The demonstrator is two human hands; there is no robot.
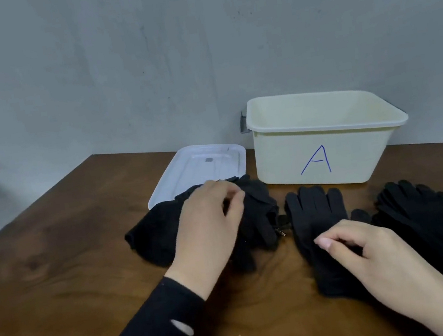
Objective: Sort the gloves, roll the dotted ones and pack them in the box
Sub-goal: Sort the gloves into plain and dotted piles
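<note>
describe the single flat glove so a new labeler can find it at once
Find the cream box marked A at the back of the table. Directly in front of it one black glove lies flat, fingers toward the box, under the right hand. Its neighbours are heaps: this one lies alone, spread out.

A dark brown wooden table with visible grain stands against a plain grey wall marked by faint scuffs and specks. Its far left corner meets the wall.
</note>
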